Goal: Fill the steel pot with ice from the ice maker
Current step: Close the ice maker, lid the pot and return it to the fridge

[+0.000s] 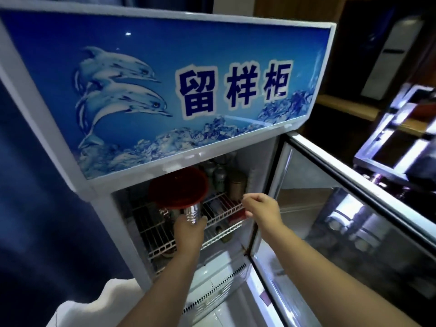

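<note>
A white display fridge (54,128) with a blue dolphin sign stands in front of me, its glass door (330,208) swung open to the right. My left hand (188,232) grips a clear ribbed plastic cup (192,212) at the front of the upper wire shelf (219,208). A red round container (178,186) sits just above the cup. My right hand (262,206) hovers at the shelf's right end with fingers loosely curled and nothing in it. No steel pot or ice shows.
Several cans and jars (236,185) stand at the back of the shelf. A lower wire shelf (160,241) holds small items. A steel counter (389,156) lies to the right behind the door. White cloth (94,312) is at bottom left.
</note>
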### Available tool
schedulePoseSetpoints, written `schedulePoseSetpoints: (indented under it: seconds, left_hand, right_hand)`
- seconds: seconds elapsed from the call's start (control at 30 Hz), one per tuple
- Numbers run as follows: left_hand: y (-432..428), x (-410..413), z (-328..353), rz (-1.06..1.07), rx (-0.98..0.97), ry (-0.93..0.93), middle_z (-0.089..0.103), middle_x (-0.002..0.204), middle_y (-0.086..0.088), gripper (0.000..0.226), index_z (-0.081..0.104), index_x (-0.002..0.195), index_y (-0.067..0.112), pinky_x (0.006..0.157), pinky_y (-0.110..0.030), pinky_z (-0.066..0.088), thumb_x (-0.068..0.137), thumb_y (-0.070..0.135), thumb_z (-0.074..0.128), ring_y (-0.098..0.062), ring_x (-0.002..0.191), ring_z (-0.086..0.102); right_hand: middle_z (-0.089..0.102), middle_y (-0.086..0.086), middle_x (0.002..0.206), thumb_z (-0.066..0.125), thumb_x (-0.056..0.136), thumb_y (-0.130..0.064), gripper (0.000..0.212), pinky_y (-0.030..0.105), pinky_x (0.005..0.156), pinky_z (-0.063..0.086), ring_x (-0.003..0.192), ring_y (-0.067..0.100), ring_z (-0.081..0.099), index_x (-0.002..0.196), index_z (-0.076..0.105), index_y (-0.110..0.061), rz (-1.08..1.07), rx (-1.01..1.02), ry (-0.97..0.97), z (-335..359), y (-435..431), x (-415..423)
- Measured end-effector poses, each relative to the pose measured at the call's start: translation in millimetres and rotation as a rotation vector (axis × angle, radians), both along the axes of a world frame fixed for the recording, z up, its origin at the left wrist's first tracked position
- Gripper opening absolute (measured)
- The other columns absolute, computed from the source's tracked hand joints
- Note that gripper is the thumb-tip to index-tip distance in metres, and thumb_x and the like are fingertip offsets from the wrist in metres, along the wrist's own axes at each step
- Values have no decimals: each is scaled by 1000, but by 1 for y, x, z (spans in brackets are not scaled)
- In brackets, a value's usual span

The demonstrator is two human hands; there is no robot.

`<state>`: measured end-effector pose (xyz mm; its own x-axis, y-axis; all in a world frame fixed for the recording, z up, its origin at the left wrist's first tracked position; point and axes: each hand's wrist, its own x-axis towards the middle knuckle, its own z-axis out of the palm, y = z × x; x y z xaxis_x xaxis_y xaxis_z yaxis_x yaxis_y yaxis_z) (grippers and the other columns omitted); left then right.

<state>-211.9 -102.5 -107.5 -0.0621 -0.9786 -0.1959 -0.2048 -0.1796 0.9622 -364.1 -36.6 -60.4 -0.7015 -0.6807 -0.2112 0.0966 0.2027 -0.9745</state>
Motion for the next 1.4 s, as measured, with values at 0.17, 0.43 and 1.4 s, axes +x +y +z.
schedulePoseSetpoints:
  seconds: [0.17,0.43,1.4]
  left_hand:
    - [35,-30,24,-129,41,65,52,131,-14,56,43,133,1,92,-33,42,85,15,68,-27,114,53]
    - [122,-88,53,-294,34,135,58,114,-11,39,52,119,4,89,-33,46,84,11,68,-22,96,56]
    - [303,-70,116,-473,-105,248,64,90,6,16,61,90,24,68,-16,46,83,13,70,-5,82,60]
  right_hand:
    - [66,4,73,65,83,-1,22,26,60,47,65,14,57,70,69,-18,-100,-35,153,20,48,-24]
    - [69,-7,88,59,86,-12,18,25,76,51,85,11,63,83,69,-27,-156,53,527,79,150,-68]
    - [64,0,123,48,90,-8,32,33,83,51,105,23,61,107,70,-22,188,394,861,109,288,-53]
